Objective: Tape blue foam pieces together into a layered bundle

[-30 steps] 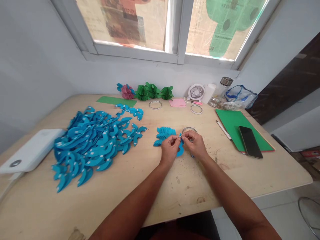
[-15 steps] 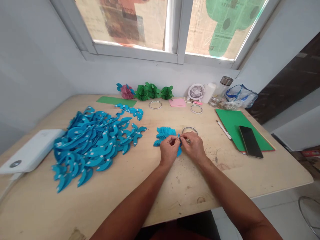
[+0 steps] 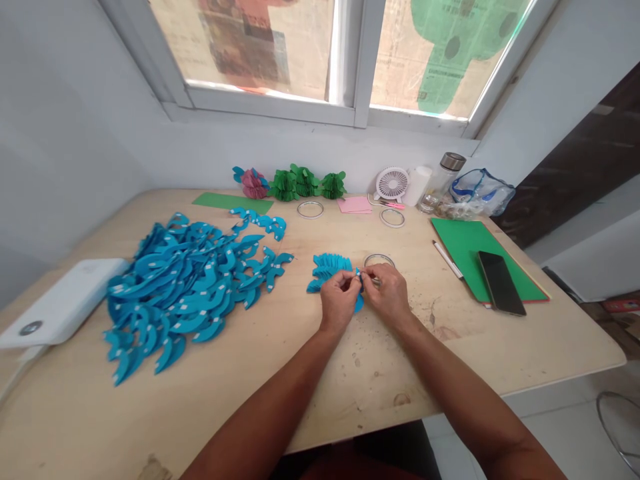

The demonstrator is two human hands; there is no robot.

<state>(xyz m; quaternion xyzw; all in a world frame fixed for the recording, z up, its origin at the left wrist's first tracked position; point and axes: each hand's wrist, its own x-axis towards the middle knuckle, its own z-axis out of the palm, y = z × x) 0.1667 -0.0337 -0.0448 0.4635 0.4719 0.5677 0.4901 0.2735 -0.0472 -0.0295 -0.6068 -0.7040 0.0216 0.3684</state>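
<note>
My left hand (image 3: 339,300) and my right hand (image 3: 389,293) meet over the middle of the wooden table (image 3: 320,373). Both pinch one curved blue paper piece (image 3: 358,301) between fingertips, at its top end. Just behind the hands lies a small fanned stack of blue pieces (image 3: 327,269) and a roll of clear tape (image 3: 379,260). A big heap of the same blue curved pieces (image 3: 187,283), each with a small white tab, covers the table's left side.
A white box (image 3: 63,300) sits at the left edge. At the right lie a green sheet (image 3: 467,247), a black phone (image 3: 501,282) and a pen (image 3: 447,259). Green and pink paper ornaments (image 3: 300,182), two tape rings, a small fan (image 3: 392,184) and a bottle line the back wall.
The hands have drawn slightly closer together and a little toward me, still pinching the blue piece. Nothing else on the table has moved.
</note>
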